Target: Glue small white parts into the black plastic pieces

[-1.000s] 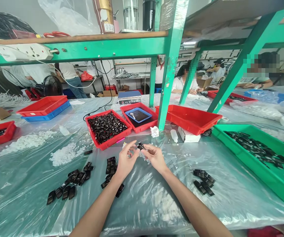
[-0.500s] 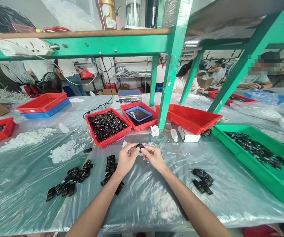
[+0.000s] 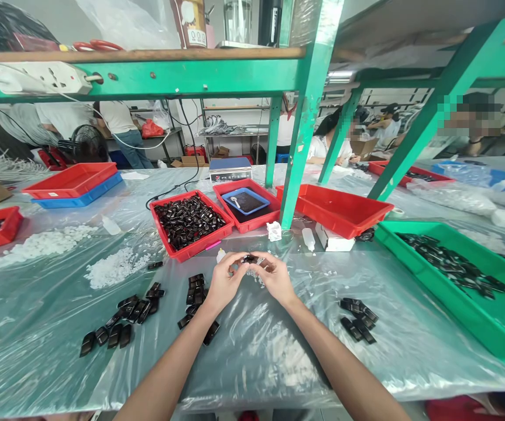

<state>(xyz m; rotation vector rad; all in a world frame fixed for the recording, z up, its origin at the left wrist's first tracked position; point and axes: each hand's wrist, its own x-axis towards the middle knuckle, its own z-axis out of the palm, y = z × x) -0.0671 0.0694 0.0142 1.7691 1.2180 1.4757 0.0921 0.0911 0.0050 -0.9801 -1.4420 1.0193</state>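
Two-handed pinch, left hand (image 3: 227, 277), right hand (image 3: 277, 278), black piece (image 3: 249, 258) (partly covered)

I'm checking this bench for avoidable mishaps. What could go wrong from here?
The small black part held between the left hand and right hand could slip from the fingers and land among the white bits nearby.

The left forearm, close to loose black pieces, might brush them out of place.

The red tray, which seems to lean on a white box, might shift if bumped.
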